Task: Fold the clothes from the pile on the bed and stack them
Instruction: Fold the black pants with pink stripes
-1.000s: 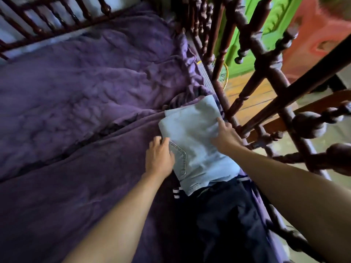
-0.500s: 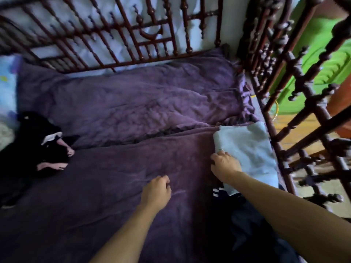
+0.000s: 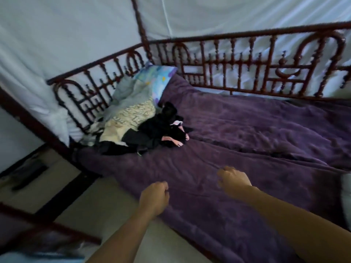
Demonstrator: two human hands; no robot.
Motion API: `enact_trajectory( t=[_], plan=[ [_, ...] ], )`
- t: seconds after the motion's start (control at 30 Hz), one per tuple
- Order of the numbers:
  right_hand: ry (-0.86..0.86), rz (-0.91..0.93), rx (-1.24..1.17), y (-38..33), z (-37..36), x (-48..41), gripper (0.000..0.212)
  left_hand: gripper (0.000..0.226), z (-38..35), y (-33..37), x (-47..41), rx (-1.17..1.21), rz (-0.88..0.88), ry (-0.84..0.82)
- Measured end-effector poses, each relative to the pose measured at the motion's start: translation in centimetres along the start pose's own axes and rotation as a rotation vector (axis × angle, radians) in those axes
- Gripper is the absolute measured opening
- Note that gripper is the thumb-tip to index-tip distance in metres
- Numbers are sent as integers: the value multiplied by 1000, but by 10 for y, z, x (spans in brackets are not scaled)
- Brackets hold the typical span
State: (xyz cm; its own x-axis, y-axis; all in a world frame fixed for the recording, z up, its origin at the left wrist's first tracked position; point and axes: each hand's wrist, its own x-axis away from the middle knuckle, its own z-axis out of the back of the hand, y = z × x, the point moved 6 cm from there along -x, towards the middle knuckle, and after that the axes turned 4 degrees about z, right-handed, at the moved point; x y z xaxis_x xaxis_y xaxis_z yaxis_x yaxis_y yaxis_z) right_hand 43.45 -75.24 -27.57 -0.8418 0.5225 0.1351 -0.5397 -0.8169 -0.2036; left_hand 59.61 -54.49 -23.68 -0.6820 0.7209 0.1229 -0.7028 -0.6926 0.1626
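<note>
Head camera looks down across a bed, and the picture is a little blurred. At the far left is the pale floor (image 3: 106,205), with a dark bed frame (image 3: 57,141) running across it. Behind that, a white curtain (image 3: 76,35) hangs past the carved wooden railing (image 3: 81,95) at the end of the bed.

The pile of clothes (image 3: 144,133) lies against that end railing, at the left end of the bed and well apart from both hands. It has a cream patterned piece (image 3: 129,118) on the left and black pieces (image 3: 163,128) spilling to the right, with bits of pink showing at their edge. A grey cloth (image 3: 125,92) and a pillow (image 3: 157,78) with a coloured print sit just behind the pile.

The left hand (image 3: 154,198) hangs over the near edge of the bed, fingers clenched into a loose fist with nothing in it. A rumpled purple blanket (image 3: 247,130) covers the bed. The right hand (image 3: 233,180) is above the blanket, fingers curled under and grasping nothing; I cannot tell if it touches the blanket. At the far right edge a strip of pale cloth (image 3: 346,188) shows, cut off by the frame.
</note>
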Motion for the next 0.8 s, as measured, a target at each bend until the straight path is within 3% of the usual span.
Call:
enact_trajectory(
  t=[0.3,0.8],
  plan=[
    [78,244,27,-179,18,-93,31,17,65,-177,13,93,156,89],
    [-53,200,-73,-284,-26,-318,33,17,94,-338,-163,131,200,2]
  ],
)
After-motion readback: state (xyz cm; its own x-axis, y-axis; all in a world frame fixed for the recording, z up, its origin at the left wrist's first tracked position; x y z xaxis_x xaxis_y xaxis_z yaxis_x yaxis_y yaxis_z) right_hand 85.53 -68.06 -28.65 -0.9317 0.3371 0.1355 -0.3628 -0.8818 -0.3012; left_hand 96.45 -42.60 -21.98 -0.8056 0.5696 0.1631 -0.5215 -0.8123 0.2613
